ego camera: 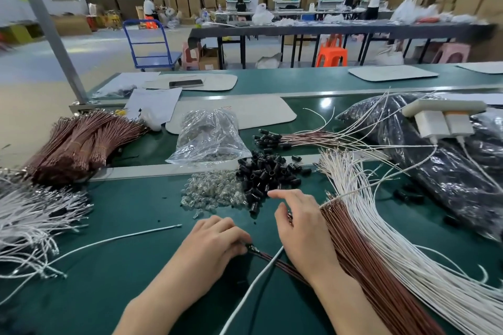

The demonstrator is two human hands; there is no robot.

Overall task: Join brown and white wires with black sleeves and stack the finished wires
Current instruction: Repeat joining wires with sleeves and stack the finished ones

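My left hand [215, 242] has its fingers curled and pinches the tips of a brown wire [275, 258] and a white wire [255, 283] low on the green table. My right hand [302, 228] hovers beside it with fingers spread, reaching toward the pile of black sleeves [266, 174]. A fan of loose brown wires [367, 261] and white wires [386, 226] lies right of that hand. Finished wires capped with black sleeves [294, 140] are stacked farther back.
Clear connectors [212, 190] lie left of the sleeves, a clear bag [209, 136] behind them. Bundled brown wires [79, 141] and white wires [32, 223] fill the left side. A black bag [435, 160] with a power strip [443, 114] sits at the right.
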